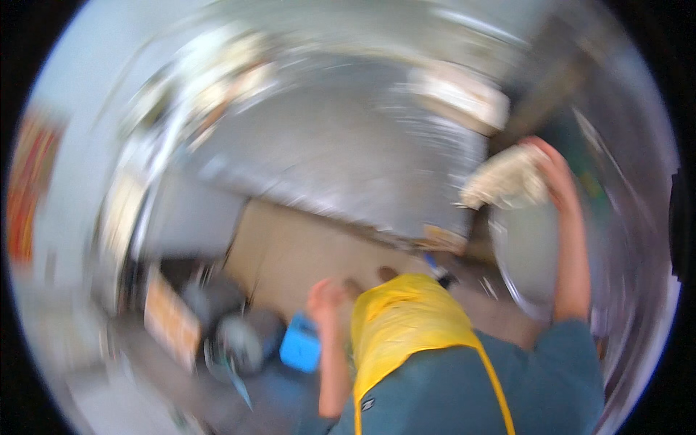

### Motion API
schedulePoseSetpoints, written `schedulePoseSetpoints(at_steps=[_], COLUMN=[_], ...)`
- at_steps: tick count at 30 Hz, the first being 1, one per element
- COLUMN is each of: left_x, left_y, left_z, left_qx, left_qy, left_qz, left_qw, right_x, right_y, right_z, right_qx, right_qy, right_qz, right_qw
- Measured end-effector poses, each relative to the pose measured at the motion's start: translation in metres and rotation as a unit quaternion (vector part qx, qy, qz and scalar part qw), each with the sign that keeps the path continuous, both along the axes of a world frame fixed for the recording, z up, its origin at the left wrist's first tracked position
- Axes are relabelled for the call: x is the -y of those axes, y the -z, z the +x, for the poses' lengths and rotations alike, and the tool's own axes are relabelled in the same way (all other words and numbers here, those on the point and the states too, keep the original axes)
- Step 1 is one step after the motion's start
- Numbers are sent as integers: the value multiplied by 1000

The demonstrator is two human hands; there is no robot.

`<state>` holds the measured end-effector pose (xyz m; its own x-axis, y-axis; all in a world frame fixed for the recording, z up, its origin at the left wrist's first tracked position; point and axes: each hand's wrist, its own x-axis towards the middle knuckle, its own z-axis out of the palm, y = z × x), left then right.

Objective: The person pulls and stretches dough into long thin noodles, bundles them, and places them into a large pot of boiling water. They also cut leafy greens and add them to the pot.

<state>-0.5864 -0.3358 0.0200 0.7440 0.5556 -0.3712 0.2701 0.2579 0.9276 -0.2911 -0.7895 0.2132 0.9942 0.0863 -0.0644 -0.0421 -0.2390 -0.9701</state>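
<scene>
The view is strongly blurred. On the right, my right hand (554, 168) grips a bunched, cream-coloured item (505, 176), perhaps cloth; its exact kind cannot be told. Beneath that item and my forearm lies a large round, pale vessel or basin (524, 244) with a shiny rim. My left hand (325, 296) hangs low near the bottom middle, left of the yellow apron (408, 315), and no object shows in it. Its fingers are too blurred to make out. A blue container (302, 343) is just below and left of that hand.
A large grey metal table (337, 147) stands ahead, with a white box (462, 98) at its right. Dark round containers (215, 299) and an orange-and-white box (171, 321) are at lower left. Brown floor (288, 244) shows between the table and my feet.
</scene>
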Motion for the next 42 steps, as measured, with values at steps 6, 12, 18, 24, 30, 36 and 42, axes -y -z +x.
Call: schedulePoseSetpoints(at_steps=[6, 12, 18, 24, 30, 36, 42], left_x=[-57, -13, 25, 124, 245, 440, 626], left_y=[15, 13, 82, 55, 42, 46, -42], left_z=[45, 73, 34, 7, -13, -76, -199], left_qx=[-12, -6, -63, -91, -96, -77, -134], left_qy=[118, 262, 599, 891, 959, 986, 977], left_qz=[-3, 37, 9, -167, -56, 128, -12], left_qw=[993, 964, 798, 412, 262, 76, 164], right_x=[102, 240, -2, -92, -71, 66, 282], right_y=[18, 127, 65, 60, 96, 153, 154], right_z=[-11, -125, -307, -485, -573, -608, -680], right_qx=[-2, 8, 73, 50, -120, -95, -6], right_qy=[104, 366, 455, 548, 552, 541, 509], right_qz=[-355, -488, -116, 19, 27, 31, 217], right_qw=[929, 792, 880, 835, 825, 835, 833])
